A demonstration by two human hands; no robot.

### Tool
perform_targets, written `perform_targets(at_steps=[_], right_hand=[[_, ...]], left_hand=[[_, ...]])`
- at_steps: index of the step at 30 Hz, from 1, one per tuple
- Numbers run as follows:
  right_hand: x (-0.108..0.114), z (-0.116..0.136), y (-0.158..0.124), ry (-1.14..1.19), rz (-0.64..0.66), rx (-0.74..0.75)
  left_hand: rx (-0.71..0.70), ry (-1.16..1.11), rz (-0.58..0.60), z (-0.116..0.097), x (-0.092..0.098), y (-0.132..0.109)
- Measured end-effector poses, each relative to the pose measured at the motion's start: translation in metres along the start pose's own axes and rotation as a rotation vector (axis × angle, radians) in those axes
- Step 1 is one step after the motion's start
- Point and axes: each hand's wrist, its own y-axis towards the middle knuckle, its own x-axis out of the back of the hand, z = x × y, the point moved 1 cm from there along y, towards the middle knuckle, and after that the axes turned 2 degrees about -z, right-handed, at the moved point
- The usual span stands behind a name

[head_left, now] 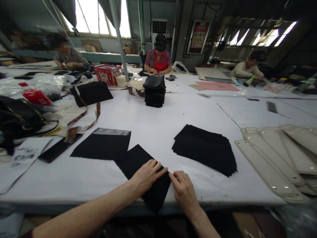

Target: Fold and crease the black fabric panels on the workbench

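A black fabric piece (137, 160) lies at the near edge of the white table (158, 122), its lower corner hanging over the edge. My left hand (146, 175) rests flat on it, fingers stretched out together. My right hand (184, 191) sits just beside it at the piece's right edge, fingers curled, fingertips touching the fabric. The two hands almost meet. Another black piece with a grey band (102, 143) lies to the left. A fanned pile of black pieces (205, 148) lies to the right.
A tall stack of black pieces (155, 91) stands mid-table. Beige stiff strips (277, 155) lie at the right. A phone (58, 148), a black bag (17, 119) and clutter fill the left. Three people sit at the far side.
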Motion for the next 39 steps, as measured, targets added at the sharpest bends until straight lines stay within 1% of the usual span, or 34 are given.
perform_targets(at_steps=[6, 11, 15, 16, 18, 21, 25, 28, 31, 33, 35, 37, 39], right_hand=[[0.005, 0.0, -0.009, 0.027, 0.007, -0.052], [0.009, -0.002, -0.014, 0.002, 0.012, -0.078], [0.011, -0.002, -0.013, 0.064, -0.049, -0.162], [0.011, -0.001, -0.011, 0.061, -0.052, -0.179], [0.01, 0.004, -0.008, 0.007, -0.015, -0.181], [0.008, 0.013, -0.006, -0.12, 0.052, -0.133], [0.008, 0.015, -0.006, -0.213, 0.082, -0.074], [0.012, 0.011, 0.002, -0.206, 0.115, -0.069], [0.02, 0.008, 0.02, -0.129, 0.157, -0.131], [0.021, 0.008, 0.033, -0.065, 0.138, -0.194], [0.017, 0.011, 0.041, -0.015, 0.079, -0.234], [0.007, 0.015, 0.042, 0.021, 0.036, -0.235], [-0.004, 0.016, 0.037, 0.062, 0.051, -0.235]], left_hand=[[-0.027, 0.056, 0.005, -0.002, -0.004, -0.001], [-0.004, 0.092, -0.008, -0.005, -0.012, -0.002], [0.004, 0.093, -0.021, -0.008, -0.014, -0.001], [0.008, 0.088, -0.026, -0.008, -0.013, -0.001], [0.009, 0.068, -0.033, -0.007, -0.012, -0.002], [-0.008, -0.02, -0.025, 0.003, -0.01, -0.005], [0.008, -0.129, -0.018, 0.026, -0.007, -0.01], [0.074, -0.161, -0.022, 0.044, -0.003, -0.009], [0.185, -0.194, -0.027, 0.052, 0.001, -0.002], [0.242, -0.213, -0.02, 0.048, 0.003, 0.004], [0.262, -0.237, -0.01, 0.039, 0.003, 0.008], [0.256, -0.28, -0.017, 0.026, 0.0, 0.01], [0.238, -0.337, -0.053, 0.015, -0.004, 0.01]])
